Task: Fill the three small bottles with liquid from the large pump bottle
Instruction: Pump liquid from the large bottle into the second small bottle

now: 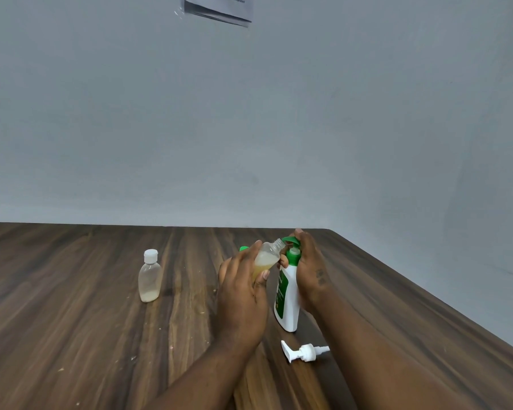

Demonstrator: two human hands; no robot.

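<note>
My left hand grips a small clear bottle, uncapped and tilted, its open neck up against the green pump head. Yellowish liquid fills its lower part. My right hand wraps the top of the large white pump bottle, which stands on the table with its green pump under my fingers. A second small bottle with a white cap stands upright to the left, with a little pale liquid at its bottom. A green bit peeks out behind my left hand; what it belongs to is hidden.
A loose white pump head lies on the dark wooden table just in front of the large bottle. The table's right edge runs diagonally close to my right arm. A grey wall stands behind, with papers stuck high up.
</note>
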